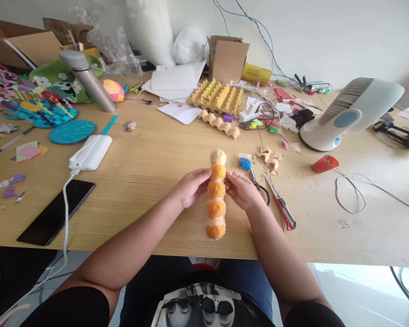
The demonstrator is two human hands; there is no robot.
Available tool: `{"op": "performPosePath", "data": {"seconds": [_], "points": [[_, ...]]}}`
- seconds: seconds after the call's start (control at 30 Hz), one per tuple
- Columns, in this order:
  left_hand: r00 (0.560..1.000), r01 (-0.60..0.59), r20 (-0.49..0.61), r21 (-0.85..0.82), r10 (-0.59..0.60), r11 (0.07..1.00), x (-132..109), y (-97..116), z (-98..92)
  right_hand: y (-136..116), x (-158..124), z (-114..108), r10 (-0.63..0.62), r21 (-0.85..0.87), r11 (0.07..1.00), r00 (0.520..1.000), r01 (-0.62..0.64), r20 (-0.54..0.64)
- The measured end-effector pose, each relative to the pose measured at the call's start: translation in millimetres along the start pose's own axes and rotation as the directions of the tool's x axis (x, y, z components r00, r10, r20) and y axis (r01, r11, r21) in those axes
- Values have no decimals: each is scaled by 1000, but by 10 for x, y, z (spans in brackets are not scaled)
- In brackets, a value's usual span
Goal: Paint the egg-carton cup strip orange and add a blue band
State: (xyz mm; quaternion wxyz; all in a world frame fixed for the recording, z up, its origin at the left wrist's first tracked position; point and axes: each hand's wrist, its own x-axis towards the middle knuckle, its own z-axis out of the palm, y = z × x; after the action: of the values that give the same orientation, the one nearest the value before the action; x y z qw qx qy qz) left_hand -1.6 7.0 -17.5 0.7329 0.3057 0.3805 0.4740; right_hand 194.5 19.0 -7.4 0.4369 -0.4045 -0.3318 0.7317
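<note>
Between my two hands is a strip of egg carton (216,208), a row of several bumps running away from me. Most bumps are painted orange; the farthest one is bare pale cardboard. My left hand (193,187) pinches its left edge near the far end, and my right hand (240,187) pinches the right edge across from it. Just right of my right hand lie scissors (261,187), partly hidden by it, and a red utility knife (282,206). A small packet of blue clay (244,162) sits beyond that hand, beside cut carton scraps (271,159).
Farther back are an uncut strip (220,124), a yellow egg tray (213,97) and a cardboard box (227,59). A white fan (347,113) and a red thread spool (324,164) stand right. Left are a power bank (91,152), a phone (56,212) and a metal bottle (88,81).
</note>
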Motion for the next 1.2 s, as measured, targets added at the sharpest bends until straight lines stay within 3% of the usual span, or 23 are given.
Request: {"op": "performPosePath", "data": {"seconds": [0.27, 0.37, 0.43, 0.5, 0.6, 0.67, 0.77, 0.9, 1.07, 1.2], "points": [[990, -57, -123, 76, 66, 995, -4, 66, 29, 116, 69, 41, -18, 47, 999, 998, 21, -64], [990, -90, -92, 204, 110, 975, 3, 68, 2, 130, 86, 26, -39, -88, 996, 996, 31, -85], [985, -131, -62, 354, 163, 926, 4, 58, -19, 120, 82, 14, -69, -278, 960, 992, 38, -103], [972, -160, -68, 507, 225, 847, 1, 49, -34, 97, 69, 3, -151, -512, 855, 984, 85, -89], [946, -167, -109, 643, 305, 747, 5, 42, -47, 42, 41, -28, -312, -770, 600, 950, 217, 25], [939, -159, -126, 667, 321, 728, 21, 35, -61, -17, 20, -67, -388, -860, 437, 918, 263, 83], [937, -117, -151, 711, 314, 694, 64, 11, -102, -144, -19, -147, -510, -937, 269, 858, 224, 59], [934, -74, -147, 812, 325, 579, 104, -31, -172, -285, -73, -236, -593, -985, 137, 805, 100, -1], [913, -107, -124, 848, 390, 519, 79, -32, -201, -198, -68, -326, -526, -996, -51, 850, -69, -32], [913, -81, -137, 863, 385, 498, 63, -5, -178, -73, -16, -390, -532, -993, -85, 847, -76, -20]]}}
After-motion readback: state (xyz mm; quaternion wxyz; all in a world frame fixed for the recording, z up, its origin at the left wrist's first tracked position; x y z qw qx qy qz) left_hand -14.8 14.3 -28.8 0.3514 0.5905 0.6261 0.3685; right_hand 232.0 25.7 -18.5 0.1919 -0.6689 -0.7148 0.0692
